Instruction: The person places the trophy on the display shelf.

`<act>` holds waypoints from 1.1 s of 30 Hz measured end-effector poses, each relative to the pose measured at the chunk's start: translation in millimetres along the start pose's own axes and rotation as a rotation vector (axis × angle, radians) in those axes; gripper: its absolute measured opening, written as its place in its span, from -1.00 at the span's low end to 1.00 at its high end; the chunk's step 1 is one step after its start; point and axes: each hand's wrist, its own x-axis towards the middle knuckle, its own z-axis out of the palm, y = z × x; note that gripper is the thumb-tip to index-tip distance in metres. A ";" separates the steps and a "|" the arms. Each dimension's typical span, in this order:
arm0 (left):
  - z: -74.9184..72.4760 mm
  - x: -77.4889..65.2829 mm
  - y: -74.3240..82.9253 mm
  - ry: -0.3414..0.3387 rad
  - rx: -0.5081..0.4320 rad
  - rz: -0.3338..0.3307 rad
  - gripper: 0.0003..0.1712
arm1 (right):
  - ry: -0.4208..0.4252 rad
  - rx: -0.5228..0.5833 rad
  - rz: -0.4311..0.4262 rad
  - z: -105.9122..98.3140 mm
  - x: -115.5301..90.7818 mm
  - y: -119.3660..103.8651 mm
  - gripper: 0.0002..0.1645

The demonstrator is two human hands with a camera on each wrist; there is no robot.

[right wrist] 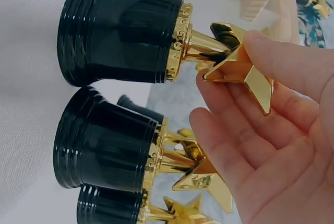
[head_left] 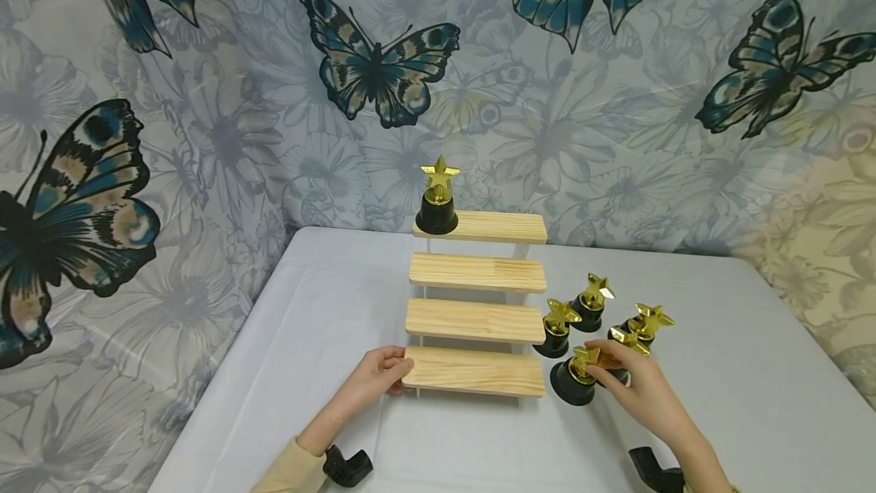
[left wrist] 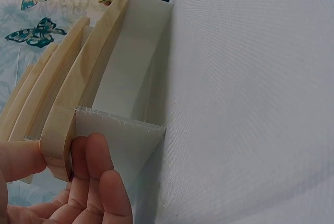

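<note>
My left hand (head_left: 375, 373) pinches the left end of the lowest wooden plank (head_left: 474, 371) of a four-step display stand. In the left wrist view, the thumb lies on top of that plank (left wrist: 94, 59) and the fingers are beneath it. To the right of the stand, my right hand (head_left: 639, 390) holds a small star trophy (head_left: 573, 385) with a black base and gold star. The right wrist view shows thumb and fingers pinching its gold star (right wrist: 235, 67). The base stands upright on the table. Another star trophy (head_left: 436, 215) stands at the left end of the top plank.
Several more star trophies cluster right of the stand, among them one beside the third step (head_left: 554, 337) and one farther back (head_left: 590, 310). A white cloth covers the table (head_left: 328, 287). Behind it hangs a butterfly-patterned backdrop (head_left: 547, 128).
</note>
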 end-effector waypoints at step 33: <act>-2.6 8.8 -21.5 -0.017 -0.031 0.004 -0.47 | 0.116 -0.075 -0.191 -74.1 49.9 -28.0 -0.48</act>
